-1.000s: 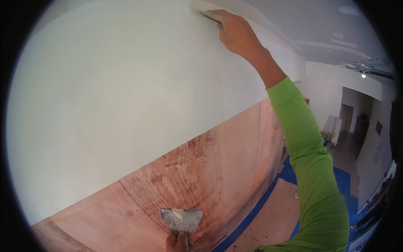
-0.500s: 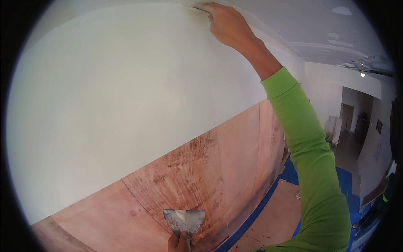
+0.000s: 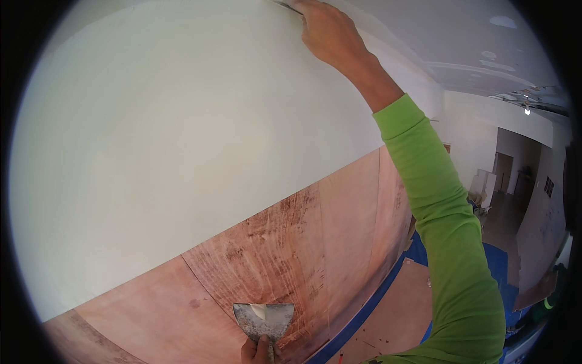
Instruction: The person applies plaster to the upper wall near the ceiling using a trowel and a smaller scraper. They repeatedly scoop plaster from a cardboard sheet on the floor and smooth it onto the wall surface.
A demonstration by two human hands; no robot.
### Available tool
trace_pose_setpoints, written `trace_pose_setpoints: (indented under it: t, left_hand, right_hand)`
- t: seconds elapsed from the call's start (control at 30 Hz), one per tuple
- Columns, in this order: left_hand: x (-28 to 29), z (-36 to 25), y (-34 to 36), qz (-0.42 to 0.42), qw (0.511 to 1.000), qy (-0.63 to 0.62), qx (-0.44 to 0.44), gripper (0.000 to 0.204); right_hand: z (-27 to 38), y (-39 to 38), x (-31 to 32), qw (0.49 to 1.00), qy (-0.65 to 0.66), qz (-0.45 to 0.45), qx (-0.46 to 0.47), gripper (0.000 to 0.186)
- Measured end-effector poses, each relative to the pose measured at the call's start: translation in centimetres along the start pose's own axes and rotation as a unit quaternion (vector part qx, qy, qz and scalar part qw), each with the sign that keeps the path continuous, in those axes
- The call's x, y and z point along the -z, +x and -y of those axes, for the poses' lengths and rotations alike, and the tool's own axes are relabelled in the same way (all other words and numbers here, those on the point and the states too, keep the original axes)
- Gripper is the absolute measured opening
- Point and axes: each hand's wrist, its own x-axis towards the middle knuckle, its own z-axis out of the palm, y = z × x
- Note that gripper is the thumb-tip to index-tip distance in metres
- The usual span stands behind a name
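Note:
My right hand [image 3: 332, 35], at the end of a raised green sleeve, is closed around a putty knife [image 3: 286, 6]. Only a thin edge of its blade shows, close to the upper part of the white wall [image 3: 151, 139]; the rest is cut off by the top of the picture. Low in front, my left hand [image 3: 257, 350] grips a second putty knife [image 3: 264, 318] by its handle. That one has a wide, stained metal blade pointing up, with a dab of pale filler [image 3: 259, 310] on it.
Reddish wood panels [image 3: 260, 242] cover the wall below the white part. Blue sheeting [image 3: 497, 261] and a brown board [image 3: 394, 309] lie on the floor at right. A doorway [image 3: 515, 161] and a lit bulb [image 3: 527, 111] are farther back. Someone in dark clothing [image 3: 539, 312] stands at far right.
My right hand and its putty knife have shifted slightly up, so more of them is cut off at the top. My left hand has barely moved.

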Motion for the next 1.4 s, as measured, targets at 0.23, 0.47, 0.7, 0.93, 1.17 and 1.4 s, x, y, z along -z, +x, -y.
trace_pose_setpoints:
  t: [0.23,0.47,0.7,0.93,1.17,1.4]
  left_hand:
    - [0.4,-0.5,0.3,0.001,0.998,-0.027,0.051,0.027]
    - [0.9,1.3,1.2,0.015,0.993,0.051,-0.11,0.029]
    - [1.5,1.8,1.0,0.032,0.97,0.115,-0.212,0.028]
    - [1.1,0.8,-0.3,0.017,1.0,-0.012,0.005,0.028]
    - [1.4,0.2,-1.3,0.012,0.998,-0.051,0.028,0.027]
    - [1.4,0.4,-1.5,0.008,0.998,-0.052,0.025,0.026]
  right_hand:
    - [0.2,-0.5,-1.4,1.0,-0.01,-0.023,0.003,0.046]
    - [0.4,-3.2,-0.7,0.998,0.024,-0.023,0.049,0.038]
    - [-0.6,-3.1,2.8,0.998,0.019,0.058,0.009,0.047]
    - [0.8,0.1,3.1,0.998,0.014,0.064,0.002,0.045]
    - [1.4,1.2,2.4,0.999,0.014,0.043,-0.002,0.044]
    - [1.5,0.8,2.2,0.997,-0.013,0.075,-0.003,0.04]
